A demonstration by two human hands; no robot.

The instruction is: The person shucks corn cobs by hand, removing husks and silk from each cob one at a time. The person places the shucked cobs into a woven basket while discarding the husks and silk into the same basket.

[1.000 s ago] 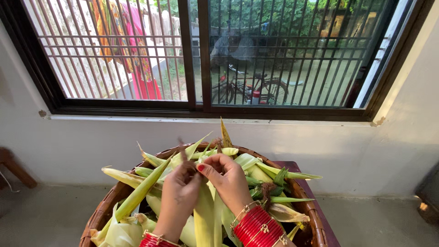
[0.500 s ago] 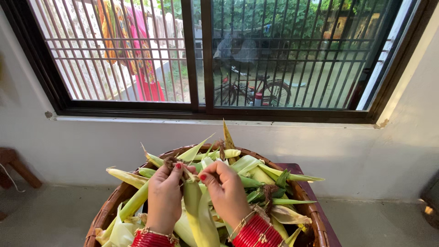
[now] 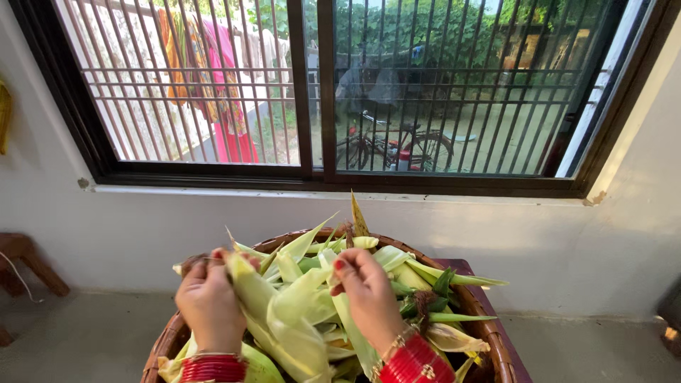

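Item: ear of corn [image 3: 280,323], still partly in its husk, held over a round woven basket [image 3: 489,333] at the six o'clock edge of the view. It lies slanted, tip up toward ten o'clock, base hidden low among the other ears.

Left hand [image 3: 209,301]: fingers closed tight on a strip of pale husk and a tuft of brown silk at the ear's tip, drawn out toward nine o'clock. Red bangles at the wrist.

Right hand [image 3: 369,291]: fingers pinched narrow on another husk leaf [image 3: 305,294], just at three o'clock of the ear's upper part. Red nail polish, red and gold bangles.

Handling, as I judge it: the ear itself looks firm and moderately weighty; the husk leaves are thin, flexible and likely to tear lengthwise along the grain. The silk is fine and would probably slip or break if pulled alone. The best hold seems to be at the leaf tips near the ear's point, where both hands already grip (the base would serve for steadying, though I cannot see it).

Surroundings: a heap of green and yellow unhusked ears [image 3: 425,273] fills the basket, which rests on a dark red stand [image 3: 464,268]. At twelve o'clock, a barred sliding window [image 3: 319,92]; beyond it a bicycle [image 3: 397,149] and hanging coloured cloth [image 3: 213,71]. A wooden stool [image 3: 25,259] stands at nine o'clock against the white wall.
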